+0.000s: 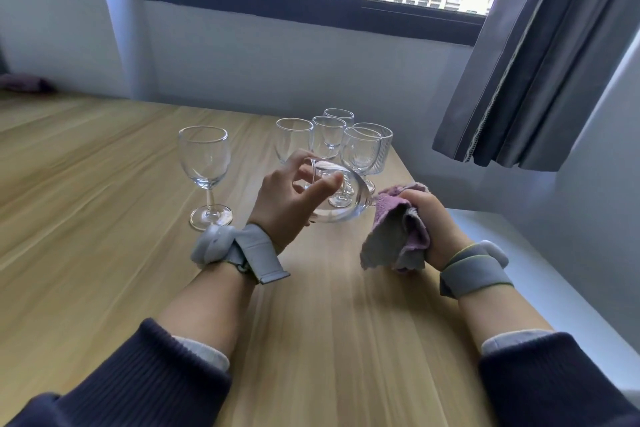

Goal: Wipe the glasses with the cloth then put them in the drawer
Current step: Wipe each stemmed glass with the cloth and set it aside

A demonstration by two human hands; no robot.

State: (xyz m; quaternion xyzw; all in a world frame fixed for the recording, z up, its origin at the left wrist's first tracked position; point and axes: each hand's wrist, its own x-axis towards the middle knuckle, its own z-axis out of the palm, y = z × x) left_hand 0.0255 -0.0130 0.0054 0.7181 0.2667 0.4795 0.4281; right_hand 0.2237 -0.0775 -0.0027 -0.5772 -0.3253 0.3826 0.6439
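Note:
My left hand (294,196) grips a clear wine glass (341,199) by its bowl, tipped on its side above the wooden table (104,184). The glass's stem end points right into a purple-and-grey cloth (398,229), which my right hand (434,225) holds bunched around it; the stem and foot are hidden by the cloth. One wine glass (205,163) stands upright alone to the left. Several more glasses (346,142) stand clustered behind my hands, one of them ribbed (375,151). No drawer is in view.
The table's right edge (450,253) runs just past my right hand, with a white ledge (519,253) beyond. A grey curtain (536,62) hangs at the upper right, and a dark-framed window (311,0) is behind the table.

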